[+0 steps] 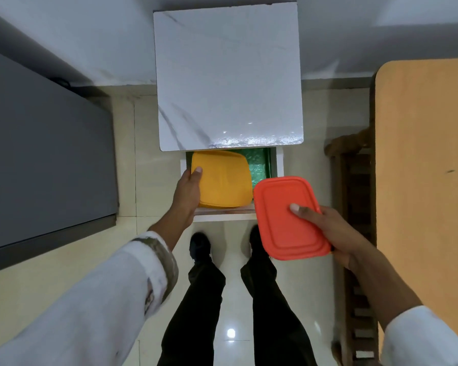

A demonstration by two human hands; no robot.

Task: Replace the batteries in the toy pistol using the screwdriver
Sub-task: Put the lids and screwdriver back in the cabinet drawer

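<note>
My left hand grips the left edge of a yellow lidded box, thumb on its lid, inside an open drawer lined in green. My right hand holds a red-orange lidded box in the air, just right of the drawer, with the thumb on top and the fingers beneath. No toy pistol, screwdriver or batteries show in this view; the boxes' contents are hidden.
The drawer belongs to a small cabinet with a white marble-pattern top against the wall. A dark grey surface lies to the left, an orange-tan tabletop and a wooden chair to the right. My feet stand on pale floor tiles.
</note>
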